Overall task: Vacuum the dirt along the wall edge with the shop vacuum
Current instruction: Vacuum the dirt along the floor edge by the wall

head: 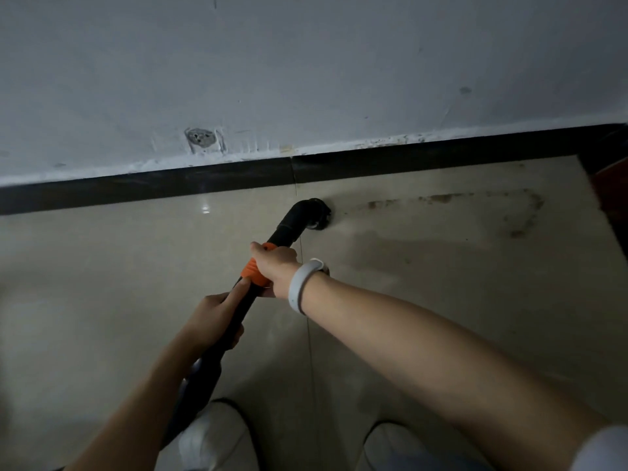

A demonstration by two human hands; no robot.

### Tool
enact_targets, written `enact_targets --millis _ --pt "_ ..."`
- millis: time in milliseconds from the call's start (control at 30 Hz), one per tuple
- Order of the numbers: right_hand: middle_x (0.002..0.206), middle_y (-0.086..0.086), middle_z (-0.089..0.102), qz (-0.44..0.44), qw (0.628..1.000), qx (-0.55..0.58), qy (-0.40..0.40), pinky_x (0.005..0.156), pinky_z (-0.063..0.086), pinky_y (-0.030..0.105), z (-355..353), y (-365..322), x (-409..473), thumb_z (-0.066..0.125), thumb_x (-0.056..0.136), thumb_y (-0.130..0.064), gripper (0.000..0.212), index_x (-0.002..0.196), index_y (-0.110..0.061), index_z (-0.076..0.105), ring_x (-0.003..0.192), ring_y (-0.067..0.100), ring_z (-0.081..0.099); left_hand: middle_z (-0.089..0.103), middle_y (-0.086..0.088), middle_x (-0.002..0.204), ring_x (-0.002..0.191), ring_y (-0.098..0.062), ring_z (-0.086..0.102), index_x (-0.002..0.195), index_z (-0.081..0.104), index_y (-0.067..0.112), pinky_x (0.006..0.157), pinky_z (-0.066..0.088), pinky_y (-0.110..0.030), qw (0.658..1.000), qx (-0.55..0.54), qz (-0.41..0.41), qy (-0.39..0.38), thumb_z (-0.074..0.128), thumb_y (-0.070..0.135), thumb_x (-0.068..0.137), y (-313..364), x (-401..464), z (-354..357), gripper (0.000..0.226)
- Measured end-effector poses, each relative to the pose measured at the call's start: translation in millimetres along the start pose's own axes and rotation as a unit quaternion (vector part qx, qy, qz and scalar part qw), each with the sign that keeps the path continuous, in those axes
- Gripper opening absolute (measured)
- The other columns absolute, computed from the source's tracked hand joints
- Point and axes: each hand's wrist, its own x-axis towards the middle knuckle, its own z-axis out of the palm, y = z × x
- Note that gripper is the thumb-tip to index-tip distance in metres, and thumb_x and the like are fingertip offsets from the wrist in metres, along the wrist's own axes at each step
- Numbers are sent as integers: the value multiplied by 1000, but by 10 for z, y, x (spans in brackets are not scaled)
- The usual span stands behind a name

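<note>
Both hands grip the black plastic vacuum wand (238,311): right hand (277,266) on its orange ribbed collar (253,270), left hand (214,317) lower. Its nozzle (317,214) meets brown dirt (441,198) on beige tile floor (102,283).

Dim, soft-focus view, edges bowed, one small glare spot on the floor tile (205,208).
</note>
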Motion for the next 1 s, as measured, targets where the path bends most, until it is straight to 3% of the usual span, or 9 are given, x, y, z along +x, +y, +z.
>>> enact_targets --millis 100,200,433,600,833,1000 --pt "117 10 55 13 1000 5 8 84 56 46 -65 -12 10 56 88 -47 56 127 -8 45 106 31 58 48 -5 46 40 -19 44 84 59 1 49 41 -28 1000 0 2 -24 40 58 87 10 80 19 60" --pt "123 13 54 16 1000 6 26 84 56 46 -140 -17 32 57 87 -49 63 132 -8 41 106 33 58 49 -7 50 42 -19 46 92 61 3 49 43 -29 999 10 12 -39 39 60 86 48 134 73 62" --pt "105 10 54 3 997 45 63 78 57 47 -269 -46 122 59 83 -46 55 120 -9 40 96 31 61 47 -9 54 42 -17 44 100 60 2 47 42 -28 997 26 33 -61 35 60 87 162 203 198 65" --pt "100 10 54 -14 995 40 89 82 55 48 -377 -49 161 58 81 -49 55 115 -10 38 92 31 62 48 -11 55 43 -19 47 102 59 1 45 44 -27 996 46 43 -68 32 60 89 237 267 310 66" --pt "119 14 53 -17 993 72 89 88 54 48 -653 27 220 57 87 -43 57 127 -10 32 102 32 59 50 -14 57 44 -20 48 82 56 3 48 44 -29 993 48 60 -85 33 61 89 282 353 504 62" --pt "115 13 54 -26 993 69 91 85 55 48 -824 22 221 57 86 -45 58 125 -10 32 98 31 60 53 -13 56 44 -21 50 81 55 7 49 46 -29 991 59 71 -93 31 62 89 346 397 650 60"
